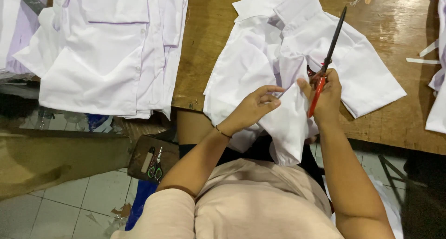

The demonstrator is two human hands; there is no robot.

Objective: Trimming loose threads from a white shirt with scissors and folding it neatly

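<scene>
centre frame: left hand (253, 106) pinches the white cotton shirt (288, 57) taut at the wooden table (395, 25) edge; right hand (327, 97) grips red-handled black scissors (327, 57), blades closed, pointing upward for trimming.

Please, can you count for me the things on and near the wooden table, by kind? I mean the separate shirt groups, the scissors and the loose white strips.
White shirt being worked on: 1
Stack of white shirts: 1
Red-handled scissors: 1
Small scissors on the side stool: 1
Loose white strips: 2
Total: 6
</scene>
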